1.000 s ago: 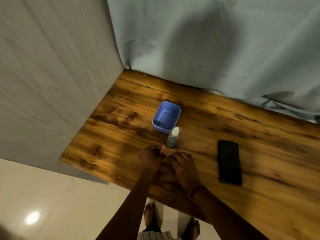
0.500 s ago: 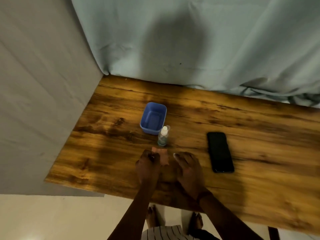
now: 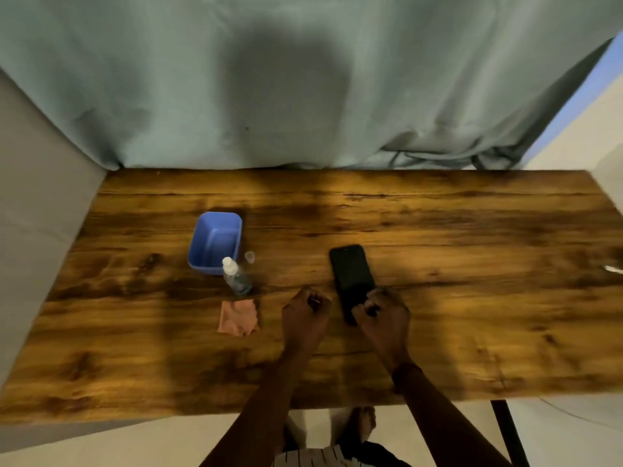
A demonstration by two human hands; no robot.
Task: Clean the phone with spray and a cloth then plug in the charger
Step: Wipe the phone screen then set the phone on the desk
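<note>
A black phone [image 3: 350,274] lies flat, screen up, on the wooden table [image 3: 472,298]. My right hand [image 3: 384,315] covers the phone's near end, with its fingers curled around that edge. My left hand [image 3: 305,315] hovers just left of the phone, fingers curled in and nothing in them. A crumpled pink cloth [image 3: 237,317] lies loose on the table to the left of my left hand. Behind the cloth stands a small clear spray bottle [image 3: 236,276] with a white nozzle. Its clear cap [image 3: 249,256] sits beside it.
A blue plastic tub [image 3: 215,242] stands behind the bottle. A white tip [image 3: 612,268], perhaps the charger, pokes in at the table's right edge. A grey-green curtain [image 3: 303,96] hangs along the back edge. My bare feet [image 3: 362,424] show below the front edge.
Both hands have left the pink cloth, which now lies on the table, and moved right to the phone. The view has swung right, showing the whole tabletop.
</note>
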